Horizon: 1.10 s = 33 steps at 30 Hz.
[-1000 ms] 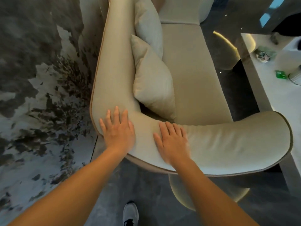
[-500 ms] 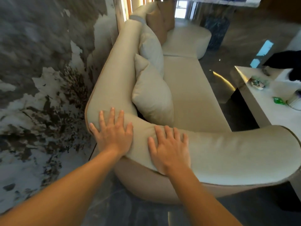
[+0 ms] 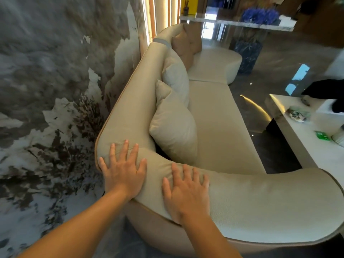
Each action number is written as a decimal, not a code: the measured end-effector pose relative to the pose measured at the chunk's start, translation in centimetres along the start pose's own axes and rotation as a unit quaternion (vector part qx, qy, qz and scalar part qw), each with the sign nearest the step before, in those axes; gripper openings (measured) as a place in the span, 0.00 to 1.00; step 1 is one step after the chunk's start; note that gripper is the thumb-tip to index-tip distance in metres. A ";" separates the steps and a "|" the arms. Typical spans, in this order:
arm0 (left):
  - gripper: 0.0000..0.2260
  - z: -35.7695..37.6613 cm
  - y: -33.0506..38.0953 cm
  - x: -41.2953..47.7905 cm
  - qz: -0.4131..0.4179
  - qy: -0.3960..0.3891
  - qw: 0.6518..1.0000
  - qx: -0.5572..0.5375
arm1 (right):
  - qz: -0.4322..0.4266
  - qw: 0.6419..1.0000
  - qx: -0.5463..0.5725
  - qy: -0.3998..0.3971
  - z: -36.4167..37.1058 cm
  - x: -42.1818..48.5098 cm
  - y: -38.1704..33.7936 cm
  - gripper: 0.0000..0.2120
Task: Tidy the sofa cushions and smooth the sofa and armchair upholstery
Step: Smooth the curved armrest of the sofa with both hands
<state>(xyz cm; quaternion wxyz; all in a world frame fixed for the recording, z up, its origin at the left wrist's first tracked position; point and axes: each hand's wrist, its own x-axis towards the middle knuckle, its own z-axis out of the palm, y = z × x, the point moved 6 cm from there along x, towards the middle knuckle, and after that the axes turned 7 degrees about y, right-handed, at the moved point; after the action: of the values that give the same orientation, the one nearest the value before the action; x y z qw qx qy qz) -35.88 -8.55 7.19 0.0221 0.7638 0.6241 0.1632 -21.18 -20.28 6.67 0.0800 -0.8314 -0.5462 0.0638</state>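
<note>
A long cream sofa [image 3: 219, 123] runs away from me along the wall. Both my hands lie flat on its padded, curved near corner. My left hand [image 3: 123, 169] presses the corner of the backrest with fingers spread, and small creases show by the fingertips. My right hand [image 3: 186, 190] rests palm down on the near armrest. A cream cushion [image 3: 175, 131] leans against the backrest just beyond my hands. A second cream cushion [image 3: 176, 79] stands behind it, and a tan cushion [image 3: 183, 47] stands at the far end.
A marbled grey and white wall [image 3: 46, 90] runs close along the sofa's left side. A white low table [image 3: 320, 146] with small items stands to the right, across a strip of dark glossy floor [image 3: 260, 116]. A counter with blue flowers [image 3: 260, 15] stands at the back.
My view has tilted up, showing more of the sofa's far end and the room. Both hands stay flat on the sofa corner, and the left fingers have spread wider.
</note>
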 end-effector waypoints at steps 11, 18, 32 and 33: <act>0.25 0.3 2.0 1.6 0.155 -0.046 0.986 0.033 | 0.062 0.997 -0.041 -0.026 -3.6 1.9 15.3 0.34; 0.27 0.3 2.3 3.1 0.292 -0.076 0.953 -0.022 | 0.057 0.998 -0.037 0.002 -3.6 1.5 14.3 0.32; 0.27 -2.0 -6.7 3.8 0.306 -0.060 0.950 -0.005 | 0.057 0.998 -0.026 0.026 -1.3 -2.0 4.7 0.35; 0.27 -2.2 -7.2 3.7 0.302 -0.062 0.951 -0.003 | 0.054 0.998 -0.026 0.027 -1.1 -2.2 4.2 0.36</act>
<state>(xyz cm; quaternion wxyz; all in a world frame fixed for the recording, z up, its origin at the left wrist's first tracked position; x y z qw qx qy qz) -42.72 -3.82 8.36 0.0129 0.9251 0.3613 0.1165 -18.04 -24.05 6.97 0.0697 -0.8627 -0.4998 0.0318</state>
